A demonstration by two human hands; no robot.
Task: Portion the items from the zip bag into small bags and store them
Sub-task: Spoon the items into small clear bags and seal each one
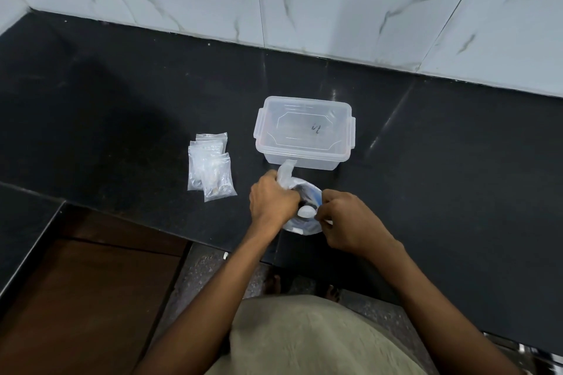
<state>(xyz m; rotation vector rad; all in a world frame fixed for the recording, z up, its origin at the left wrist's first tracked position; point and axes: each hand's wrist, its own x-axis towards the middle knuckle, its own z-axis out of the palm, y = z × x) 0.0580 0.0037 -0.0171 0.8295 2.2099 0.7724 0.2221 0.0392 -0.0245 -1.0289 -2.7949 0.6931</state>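
- Worktop [122, 119]: black polished stone slab running below a white marble-veined tiled wall [335, 3]; a brown wooden panel [85, 298] lies under its near left edge.
- Small clear plastic zip bags [210, 166]: a little overlapping stack, lying flat on the worktop at the left, well apart from both hands; some hold small pieces, too fine to identify.
- Left hand [272, 199]: fingers curled round the gathered upper edge of the large clear zip bag [304, 222], a twisted tail of plastic standing up above the knuckles.
- Large clear zip bag: held between the two hands, just above or resting on the near edge of the worktop (which of the two cannot be told); its mouth is pulled open and a blue strip runs along the rim.
- White rounded item [305, 211]: visible inside the open mouth of the bag, between the two hands.
- Right hand [347, 219]: fingers bent and pinching the opposite edge of the same bag's mouth.
- Clear rectangular plastic container with side clips [304, 131]: upright on the worktop just behind the hands, nothing to be seen in it; whether a lid is on it cannot be told; a dark mark shows through the plastic.
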